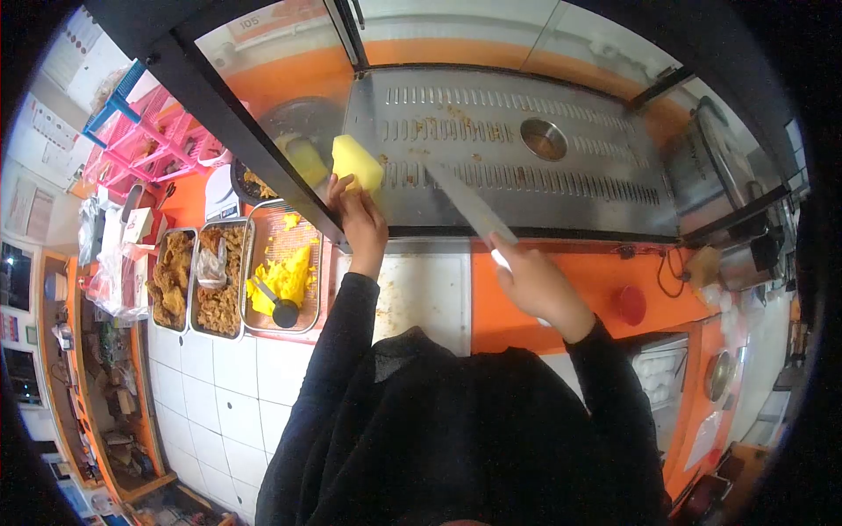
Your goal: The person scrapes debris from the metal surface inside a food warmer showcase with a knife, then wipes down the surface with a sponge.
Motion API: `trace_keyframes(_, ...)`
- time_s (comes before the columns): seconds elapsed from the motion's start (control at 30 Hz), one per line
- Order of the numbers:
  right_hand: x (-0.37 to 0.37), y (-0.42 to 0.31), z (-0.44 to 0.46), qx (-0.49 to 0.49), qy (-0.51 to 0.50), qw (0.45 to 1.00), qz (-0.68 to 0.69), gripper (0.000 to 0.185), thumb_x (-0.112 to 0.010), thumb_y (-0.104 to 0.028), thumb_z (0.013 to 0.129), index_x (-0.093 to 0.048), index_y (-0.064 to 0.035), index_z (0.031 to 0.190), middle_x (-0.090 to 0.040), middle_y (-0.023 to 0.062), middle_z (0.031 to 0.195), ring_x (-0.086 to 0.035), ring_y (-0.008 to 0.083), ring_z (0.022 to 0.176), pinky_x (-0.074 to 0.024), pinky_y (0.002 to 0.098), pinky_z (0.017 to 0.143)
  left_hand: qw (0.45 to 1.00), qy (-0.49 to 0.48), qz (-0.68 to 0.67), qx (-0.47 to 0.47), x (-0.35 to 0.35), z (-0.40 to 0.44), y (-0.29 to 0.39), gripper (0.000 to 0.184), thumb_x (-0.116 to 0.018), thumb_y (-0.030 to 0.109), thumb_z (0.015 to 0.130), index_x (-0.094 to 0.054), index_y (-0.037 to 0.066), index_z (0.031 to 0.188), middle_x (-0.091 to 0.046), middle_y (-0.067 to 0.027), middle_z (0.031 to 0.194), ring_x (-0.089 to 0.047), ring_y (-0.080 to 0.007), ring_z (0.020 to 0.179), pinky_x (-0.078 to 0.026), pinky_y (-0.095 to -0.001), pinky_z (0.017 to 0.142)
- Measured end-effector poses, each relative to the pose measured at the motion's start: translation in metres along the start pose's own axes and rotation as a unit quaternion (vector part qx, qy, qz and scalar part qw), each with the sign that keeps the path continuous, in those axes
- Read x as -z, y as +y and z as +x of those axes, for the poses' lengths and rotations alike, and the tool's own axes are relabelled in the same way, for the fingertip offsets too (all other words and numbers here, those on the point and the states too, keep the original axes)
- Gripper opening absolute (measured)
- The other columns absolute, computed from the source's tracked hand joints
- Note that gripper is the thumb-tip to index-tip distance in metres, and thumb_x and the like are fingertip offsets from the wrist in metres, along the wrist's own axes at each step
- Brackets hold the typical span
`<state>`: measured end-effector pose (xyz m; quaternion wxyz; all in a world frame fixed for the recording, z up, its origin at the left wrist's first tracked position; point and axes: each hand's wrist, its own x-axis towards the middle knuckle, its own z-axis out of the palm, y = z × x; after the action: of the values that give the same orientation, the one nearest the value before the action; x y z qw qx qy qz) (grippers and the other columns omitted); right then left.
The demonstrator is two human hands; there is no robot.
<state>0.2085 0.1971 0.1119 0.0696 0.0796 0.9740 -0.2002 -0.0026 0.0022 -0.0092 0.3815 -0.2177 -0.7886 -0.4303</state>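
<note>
Across tray (544, 210) edge, blade (469, 202); open room around.

knife handle (501, 259): mostly hidden by right grip (539, 282) | wall sheet (50, 125): apparently illegible

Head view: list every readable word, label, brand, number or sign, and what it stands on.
"105": on the pale sheet at the top, left of centre; its other print is unclear.
Papers on the left wall: print too small to read.
Red-and-white box: marking too blurred to read.
</note>
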Motion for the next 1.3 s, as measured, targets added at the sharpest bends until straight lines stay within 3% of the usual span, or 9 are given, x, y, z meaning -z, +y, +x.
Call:
trace_keyframes(0.07, 0.006, -0.004, -0.002, -0.006, -0.035, 0.999, -0.023, 0.053, -0.050, -0.019, 0.088, -0.042, -0.0028, 0.137, -0.064, 0.0265, 0.090, -0.063, 0.0436, 0.081, -0.0509, 0.0526, 0.071, 1.000, -0.006, -0.002, -0.012, 0.000, -0.003, -0.002, 0.012, -0.052, 0.003, 0.089, -0.051, 0.000, 0.100, -0.049, -0.0166, 0.121, -0.037, -0.0415, 0.128, -0.028, -0.0499, 0.106)
trace_keyframes(0.17, -0.003, 0.012, -0.002, 0.023, 0.042, 0.999, 0.019, 0.053, -0.049, -0.020, 0.088, -0.041, -0.0016, 0.137, -0.063, 0.0252, 0.084, -0.063, 0.0429, 0.076, -0.0508, 0.0526, 0.069, 1.000, -0.006, -0.003, 0.001, 0.001, -0.002, 0.000, 0.010, -0.052, 0.003, 0.089, -0.051, 0.000, 0.098, -0.049, -0.0165, 0.122, -0.037, -0.0418, 0.128, -0.028, -0.0501, 0.105)
trace_keyframes(0.27, 0.023, -0.021, -0.032, 0.000, -0.054, 0.998, -0.044, 0.053, -0.049, -0.020, 0.089, -0.041, -0.0020, 0.138, -0.062, 0.0243, 0.078, -0.063, 0.0418, 0.071, -0.0510, 0.0525, 0.067, 1.000, -0.003, 0.023, -0.018, 0.001, -0.002, 0.000, 0.019, -0.052, -0.001, 0.086, -0.049, -0.002, 0.104, -0.051, -0.0177, 0.120, -0.040, -0.0416, 0.126, -0.030, -0.0501, 0.105)
trace_keyframes(0.37, 0.028, -0.041, -0.052, 0.000, -0.072, 0.996, -0.060, 0.053, -0.049, -0.020, 0.089, -0.040, -0.0017, 0.138, -0.061, 0.0228, 0.073, -0.063, 0.0405, 0.067, -0.0514, 0.0516, 0.064, 1.000, 0.000, 0.008, -0.014, 0.002, 0.000, 0.003, 0.016, -0.052, -0.001, 0.086, -0.050, -0.001, 0.102, -0.050, -0.0183, 0.120, -0.040, -0.0428, 0.126, -0.031, -0.0507, 0.105)
trace_keyframes(0.67, 0.032, -0.083, -0.039, -0.043, -0.136, 0.986, -0.084, 0.053, -0.050, -0.017, 0.089, -0.040, 0.0037, 0.137, -0.063, 0.0241, 0.077, -0.063, 0.0390, 0.068, -0.0510, 0.0506, 0.064, 1.000, -0.011, -0.016, 0.004, 0.002, -0.001, -0.001, 0.012, -0.051, 0.003, 0.089, -0.051, 0.000, 0.101, -0.050, -0.0205, 0.121, -0.037, -0.0449, 0.128, -0.028, -0.0523, 0.106)
trace_keyframes(0.77, 0.028, -0.094, -0.040, -0.044, -0.121, 0.989, -0.079, 0.052, -0.047, -0.014, 0.088, -0.040, 0.0072, 0.135, -0.063, 0.0249, 0.080, -0.064, 0.0392, 0.070, -0.0516, 0.0499, 0.065, 1.000, -0.020, -0.013, 0.001, 0.002, -0.002, -0.002, 0.013, -0.049, 0.003, 0.091, -0.051, -0.003, 0.102, -0.046, -0.0183, 0.124, -0.032, -0.0429, 0.131, -0.026, -0.0513, 0.108)
trace_keyframes(0.97, 0.009, -0.116, -0.023, -0.080, -0.071, 0.993, -0.057, 0.054, -0.047, -0.011, 0.085, -0.039, 0.0103, 0.134, -0.064, 0.0256, 0.083, -0.065, 0.0402, 0.076, -0.0520, 0.0490, 0.068, 1.000, 0.002, -0.019, -0.007, 0.002, 0.001, 0.000, 0.010, -0.052, 0.004, 0.090, -0.052, -0.002, 0.097, -0.050, -0.0203, 0.121, -0.036, -0.0438, 0.129, -0.027, -0.0510, 0.106)
trace_keyframes(1.3, -0.006, -0.134, -0.024, -0.059, -0.047, 0.994, -0.079, 0.050, -0.046, -0.008, 0.086, -0.039, 0.0181, 0.128, -0.068, 0.0233, 0.082, -0.069, 0.0361, 0.073, -0.0559, 0.0447, 0.063, 0.999, -0.007, -0.044, -0.012, 0.005, 0.001, 0.002, 0.015, -0.050, 0.002, 0.090, -0.052, -0.004, 0.104, -0.046, -0.0191, 0.125, -0.032, -0.0431, 0.132, -0.025, -0.0504, 0.108)
